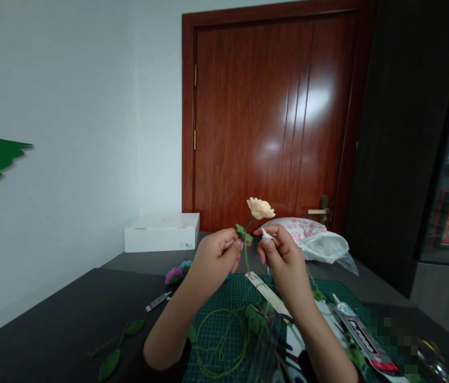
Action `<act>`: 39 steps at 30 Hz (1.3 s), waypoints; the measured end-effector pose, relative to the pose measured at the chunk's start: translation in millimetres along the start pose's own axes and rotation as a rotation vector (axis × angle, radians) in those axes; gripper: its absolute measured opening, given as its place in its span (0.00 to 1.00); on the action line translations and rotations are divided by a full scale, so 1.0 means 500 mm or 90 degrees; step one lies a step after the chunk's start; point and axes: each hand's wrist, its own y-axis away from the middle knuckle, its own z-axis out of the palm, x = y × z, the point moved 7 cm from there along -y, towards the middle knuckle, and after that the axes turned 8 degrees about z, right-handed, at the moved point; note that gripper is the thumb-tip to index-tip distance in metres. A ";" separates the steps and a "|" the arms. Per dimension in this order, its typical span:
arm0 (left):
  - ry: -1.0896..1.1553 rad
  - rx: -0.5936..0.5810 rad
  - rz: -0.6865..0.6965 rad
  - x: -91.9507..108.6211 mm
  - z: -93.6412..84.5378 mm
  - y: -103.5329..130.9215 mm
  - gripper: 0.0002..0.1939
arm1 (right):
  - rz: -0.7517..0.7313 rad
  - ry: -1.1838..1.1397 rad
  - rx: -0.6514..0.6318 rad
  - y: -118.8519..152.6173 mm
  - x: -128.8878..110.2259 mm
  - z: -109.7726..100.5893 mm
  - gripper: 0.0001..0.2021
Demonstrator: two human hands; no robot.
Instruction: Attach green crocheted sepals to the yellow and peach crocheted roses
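A crocheted cream flower (260,208) stands tilted to the right on a thin green stem (246,258). My left hand (222,249) is closed, pinching that stem beside small green crocheted leaves (244,233) below the bloom. Just to the right of the leaves, my right hand (282,247) is closed on what looks like a small glue tube, its white pointed nozzle (265,234) showing between thumb and fingers. The rest of the tube is hidden in the hand. The nozzle is apart from the stem.
On the green cutting mat (212,298) lie a loop of green yarn (244,340) and a pale strip (268,292). A large glue tube (367,340) lies right. Left are a small tube (157,302), leaves (110,364) and purple flower (174,275). Behind: white box (162,234), plastic bag (320,242).
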 end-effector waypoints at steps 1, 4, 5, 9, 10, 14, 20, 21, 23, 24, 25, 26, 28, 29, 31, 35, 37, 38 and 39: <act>0.000 0.001 0.001 0.002 0.001 0.000 0.12 | -0.004 -0.004 0.001 0.001 -0.001 0.001 0.09; -0.002 0.002 0.009 0.007 0.002 0.001 0.11 | -0.002 -0.022 -0.005 0.004 -0.003 0.006 0.07; -0.004 0.002 0.013 0.008 0.002 0.000 0.10 | -0.002 -0.025 -0.006 0.006 -0.005 0.007 0.07; -0.019 -0.018 0.023 0.015 0.003 0.001 0.10 | -0.023 0.004 0.014 0.015 -0.017 0.002 0.07; -0.023 -0.023 0.026 0.018 0.003 0.001 0.10 | -0.033 0.018 0.023 0.017 -0.021 0.000 0.08; -0.032 -0.034 0.035 0.026 0.005 0.004 0.11 | -0.062 0.049 0.026 0.018 -0.029 -0.002 0.10; -0.015 -0.011 0.019 0.021 0.003 0.003 0.11 | 0.001 -0.007 0.009 0.013 -0.008 0.004 0.08; -0.010 -0.007 0.016 0.019 0.003 0.003 0.11 | 0.005 -0.015 0.011 0.014 -0.006 0.004 0.08; -0.006 -0.005 0.013 0.017 0.003 0.003 0.12 | 0.002 -0.029 0.015 0.015 -0.007 0.002 0.08; -0.005 -0.006 0.013 0.017 0.003 0.003 0.12 | -0.002 -0.037 0.014 0.015 -0.009 0.002 0.08; -0.006 -0.007 0.014 0.017 0.004 0.003 0.11 | -0.005 -0.043 0.010 0.016 -0.011 0.003 0.08; -0.009 -0.008 0.016 0.017 0.004 0.004 0.11 | -0.008 -0.047 0.004 0.016 -0.013 0.003 0.08; -0.020 -0.011 0.023 0.021 0.004 0.005 0.10 | -0.012 -0.048 -0.012 0.016 -0.017 0.007 0.08; -0.028 -0.013 0.029 0.024 0.004 0.006 0.10 | -0.013 -0.047 -0.019 0.016 -0.019 0.009 0.08; -0.042 -0.018 0.041 0.030 0.004 0.007 0.11 | -0.014 -0.049 -0.021 0.017 -0.021 0.011 0.08; -0.055 -0.015 0.050 0.037 0.003 0.007 0.11 | -0.007 -0.069 -0.010 0.018 -0.023 0.011 0.08; -0.059 -0.014 0.051 0.039 0.004 0.007 0.11 | -0.003 -0.077 -0.007 0.018 -0.023 0.010 0.08; -0.062 -0.014 0.050 0.039 0.005 0.007 0.11 | -0.001 -0.081 -0.005 0.018 -0.022 0.009 0.08; -0.066 -0.013 0.048 0.039 0.005 0.007 0.11 | 0.000 -0.085 -0.003 0.018 -0.022 0.008 0.08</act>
